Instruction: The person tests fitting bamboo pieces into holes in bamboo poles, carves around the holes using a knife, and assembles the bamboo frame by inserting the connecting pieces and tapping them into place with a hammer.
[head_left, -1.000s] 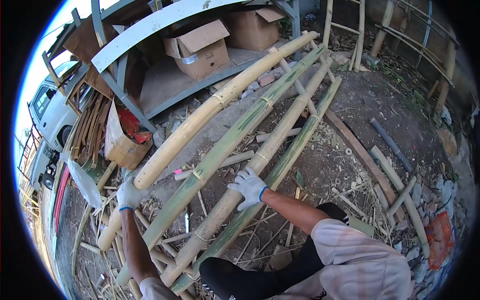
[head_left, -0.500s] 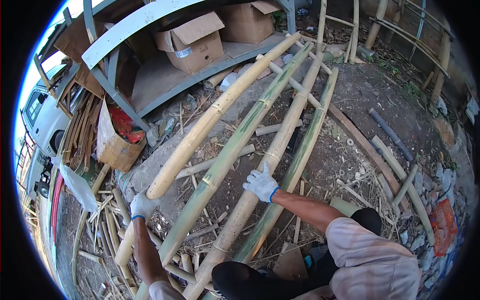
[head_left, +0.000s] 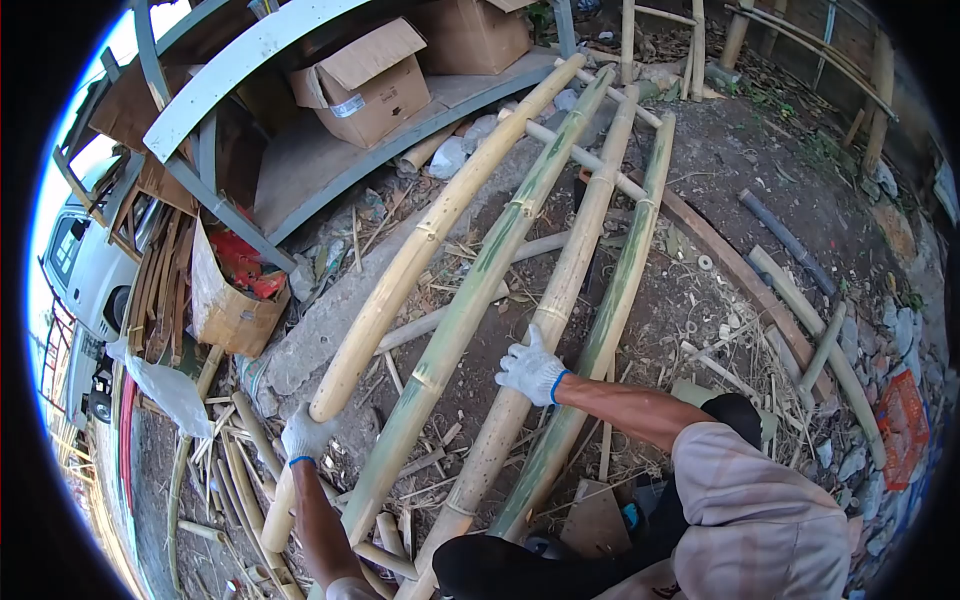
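Observation:
My left hand (head_left: 306, 434), in a white glove with a blue cuff, is closed around the pale yellow bamboo pole (head_left: 400, 274) near its lower end. My right hand (head_left: 530, 372), gloved the same way, grips a speckled tan bamboo pole (head_left: 572, 274) from above, its fingers over the left side. Between these two lies a green-streaked bamboo pole (head_left: 470, 305), and another green-streaked pole (head_left: 610, 320) is to the right. The four run lengthwise away from me. A thinner bamboo crosspiece (head_left: 585, 158) crosses them near the far ends.
A grey-framed bench (head_left: 340, 165) with cardboard boxes (head_left: 370, 100) stands behind. Bamboo offcuts (head_left: 240, 470) lie at lower left beside a torn carton (head_left: 235, 310). A wooden beam (head_left: 735, 265), a dark pipe (head_left: 788, 243) and an orange plastic crate (head_left: 902, 430) are at right.
My view has shifted slightly. My left hand and the near end of the yellow pole have moved a little right and towards me. My right hand stays on the tan pole.

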